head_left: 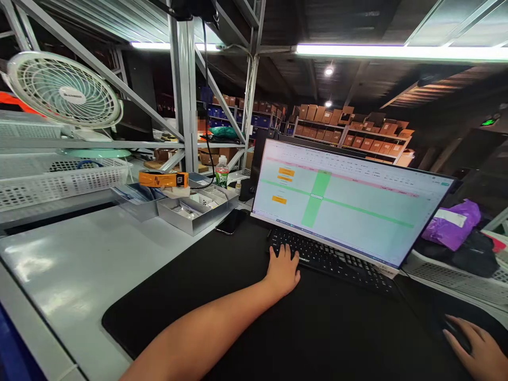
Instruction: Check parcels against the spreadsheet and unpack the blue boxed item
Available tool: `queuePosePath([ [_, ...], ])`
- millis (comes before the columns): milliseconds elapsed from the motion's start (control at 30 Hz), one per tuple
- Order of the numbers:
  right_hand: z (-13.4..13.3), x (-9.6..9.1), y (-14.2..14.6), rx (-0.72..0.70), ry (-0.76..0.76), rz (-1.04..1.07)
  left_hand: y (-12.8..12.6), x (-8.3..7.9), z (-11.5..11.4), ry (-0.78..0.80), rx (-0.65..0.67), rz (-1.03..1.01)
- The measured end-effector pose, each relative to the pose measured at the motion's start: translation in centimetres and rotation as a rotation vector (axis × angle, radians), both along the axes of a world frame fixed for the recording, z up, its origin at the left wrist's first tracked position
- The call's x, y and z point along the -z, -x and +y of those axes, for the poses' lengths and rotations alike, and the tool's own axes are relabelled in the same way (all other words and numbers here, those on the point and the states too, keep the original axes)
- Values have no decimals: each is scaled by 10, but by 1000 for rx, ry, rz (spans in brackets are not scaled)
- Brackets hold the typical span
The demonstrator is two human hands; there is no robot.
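My left hand (282, 270) rests on the left end of a black keyboard (329, 259), fingers spread over the keys and the thumb on the desk mat. At the lower right edge, my right hand (482, 349) is wrapped over a black computer mouse (458, 333), partly out of frame. Behind the keyboard stands a monitor (357, 201) with a spreadsheet on it, a green column and row crossing at one cell and several orange blocks at left. Both the keyboard and the mouse lie on black mats (317, 328).
Left of the monitor lie a phone (231, 221), a grey box of small items (194, 217), a bottle (221, 172) and an orange box (162, 180). A fan (65, 90) and white basket (59, 180) are farther left. Right of the monitor, a basket (448, 275) holds a purple package (452, 225).
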State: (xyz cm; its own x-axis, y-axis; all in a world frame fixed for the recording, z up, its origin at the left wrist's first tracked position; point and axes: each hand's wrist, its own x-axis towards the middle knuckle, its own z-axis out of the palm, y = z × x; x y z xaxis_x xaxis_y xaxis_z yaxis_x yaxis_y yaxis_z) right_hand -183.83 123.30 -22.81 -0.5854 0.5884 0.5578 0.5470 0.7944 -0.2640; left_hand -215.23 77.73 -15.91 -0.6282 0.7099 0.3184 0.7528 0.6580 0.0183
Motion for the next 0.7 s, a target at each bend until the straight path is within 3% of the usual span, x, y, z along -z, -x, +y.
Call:
queuePosePath([
  [167,3,3,0,-66,85,73,2,4,1,-17,-6,5],
  [700,5,8,-1,-69,112,86,4,9,2,-34,1,45],
])
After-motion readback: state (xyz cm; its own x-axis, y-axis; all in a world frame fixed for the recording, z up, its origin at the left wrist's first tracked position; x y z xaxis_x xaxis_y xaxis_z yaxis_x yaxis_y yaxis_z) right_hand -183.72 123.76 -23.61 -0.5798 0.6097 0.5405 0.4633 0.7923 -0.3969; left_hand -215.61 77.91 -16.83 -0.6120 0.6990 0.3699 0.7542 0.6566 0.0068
